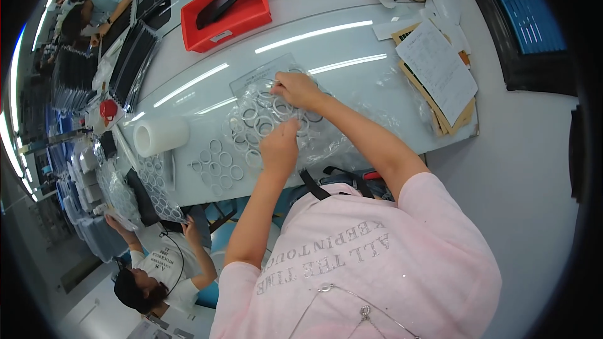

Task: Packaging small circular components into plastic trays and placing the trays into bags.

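Clear plastic bags holding white rings lie spread on the glossy white table, directly under both hands. The left hand rests on the near side of the bags with its fingers curled together, pinching at the film or a ring; which one cannot be told. The right hand sits at the far edge of the bags, fingertips pressed together on the plastic. Loose white rings lie in rows just left of the bags, near a white roll of film. A red plastic bin stands farther back. A stack of papers on brown card lies to the right. Another person's hand works at the table's left end.
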Demonstrator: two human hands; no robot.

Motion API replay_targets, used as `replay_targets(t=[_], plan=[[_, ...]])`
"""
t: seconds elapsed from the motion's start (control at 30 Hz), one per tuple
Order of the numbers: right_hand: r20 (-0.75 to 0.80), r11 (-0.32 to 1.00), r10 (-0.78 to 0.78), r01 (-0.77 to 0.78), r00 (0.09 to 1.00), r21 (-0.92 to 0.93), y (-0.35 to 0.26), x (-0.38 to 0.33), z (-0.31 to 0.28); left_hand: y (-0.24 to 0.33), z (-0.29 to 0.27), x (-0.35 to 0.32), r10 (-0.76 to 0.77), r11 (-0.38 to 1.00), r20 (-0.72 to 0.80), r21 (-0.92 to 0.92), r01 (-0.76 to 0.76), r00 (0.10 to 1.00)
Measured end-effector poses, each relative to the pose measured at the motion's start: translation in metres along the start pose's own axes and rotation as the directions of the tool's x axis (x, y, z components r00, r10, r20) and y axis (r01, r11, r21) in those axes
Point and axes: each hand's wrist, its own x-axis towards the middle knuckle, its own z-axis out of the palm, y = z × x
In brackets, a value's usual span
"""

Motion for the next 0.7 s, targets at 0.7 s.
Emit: replay_targets(t=[0.7], plan=[[0.414,0.912,-0.044,-0.133,0.909,0.388,-0.011,-0.031,-0.026,-0.018,0.007,-0.007,-0.558,0.719,0.122,-0.422,0.552,0.821]])
